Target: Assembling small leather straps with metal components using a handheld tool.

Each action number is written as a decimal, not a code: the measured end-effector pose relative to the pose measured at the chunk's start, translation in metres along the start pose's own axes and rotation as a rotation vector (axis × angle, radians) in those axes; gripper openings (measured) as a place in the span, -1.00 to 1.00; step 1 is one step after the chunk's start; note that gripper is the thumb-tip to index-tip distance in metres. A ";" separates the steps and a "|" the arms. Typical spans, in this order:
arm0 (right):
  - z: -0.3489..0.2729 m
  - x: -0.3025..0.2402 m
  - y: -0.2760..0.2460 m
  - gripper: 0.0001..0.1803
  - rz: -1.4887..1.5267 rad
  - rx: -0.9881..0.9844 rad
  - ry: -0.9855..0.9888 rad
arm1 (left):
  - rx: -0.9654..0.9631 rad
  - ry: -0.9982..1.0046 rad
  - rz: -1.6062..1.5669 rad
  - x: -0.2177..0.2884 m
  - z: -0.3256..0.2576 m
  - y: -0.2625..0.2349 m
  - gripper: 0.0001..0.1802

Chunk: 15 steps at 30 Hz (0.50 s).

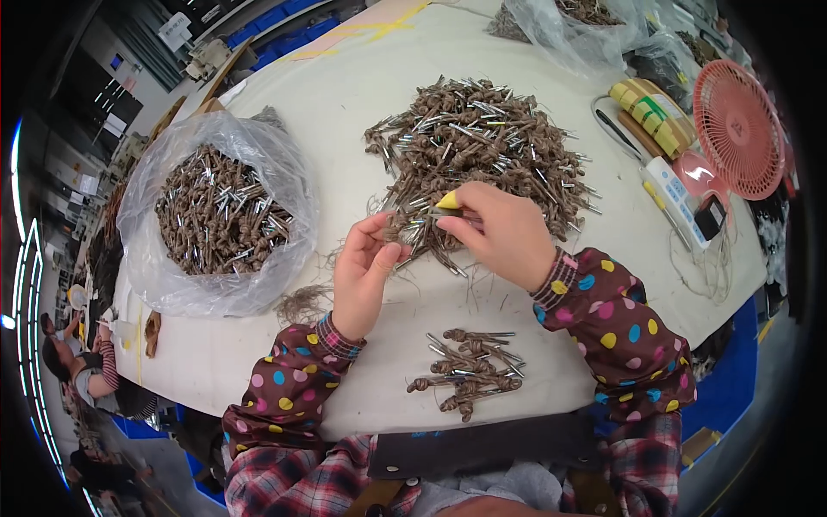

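Note:
My left hand (365, 269) pinches a brown knotted cord (394, 229) between thumb and fingers, just in front of a heap. My right hand (510, 231) is closed on a small tool with a yellow part and a dark metal edge (444, 212), which looks like thread snips. Its tip is close beside the cord. Behind both hands rises a large heap of brown knotted cords (482, 138) with silvery metal ends. A smaller group of knotted cords (469, 370) lies on the table near my body. Loose brown thread trimmings (303, 303) lie by my left wrist.
Left of the heap stands a clear plastic bag (301, 202) full of knotted cords. A pink fan (738, 129), a white power strip (676, 202) and a yellow-wrapped bundle (652, 115) are on the pale table (345, 86) at right. Another person (90, 375) sits at far left.

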State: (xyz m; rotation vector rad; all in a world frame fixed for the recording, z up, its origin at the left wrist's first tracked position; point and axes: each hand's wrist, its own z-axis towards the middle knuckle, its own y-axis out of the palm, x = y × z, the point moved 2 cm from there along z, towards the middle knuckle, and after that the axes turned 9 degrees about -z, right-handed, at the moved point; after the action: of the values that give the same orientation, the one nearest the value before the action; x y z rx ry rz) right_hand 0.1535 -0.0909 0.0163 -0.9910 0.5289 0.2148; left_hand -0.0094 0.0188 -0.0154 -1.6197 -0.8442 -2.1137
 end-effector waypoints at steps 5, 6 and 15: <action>-0.029 0.010 -0.001 -0.50 0.705 -0.129 0.321 | -0.058 -0.252 -0.422 -0.007 0.001 0.025 -0.66; -0.035 0.008 0.001 -0.50 0.692 -0.121 0.329 | -0.086 -0.304 -0.513 -0.005 0.001 0.037 -0.68; -0.046 0.006 0.005 -0.60 0.860 -0.069 0.331 | -0.140 -0.404 -0.497 0.005 -0.002 0.056 -0.62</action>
State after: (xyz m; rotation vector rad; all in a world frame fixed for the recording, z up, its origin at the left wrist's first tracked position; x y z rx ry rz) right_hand 0.1418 -0.1275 -0.0102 -0.8169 1.2462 0.8463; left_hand 0.0212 -0.0244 0.0022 -2.1334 -1.3737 -2.2253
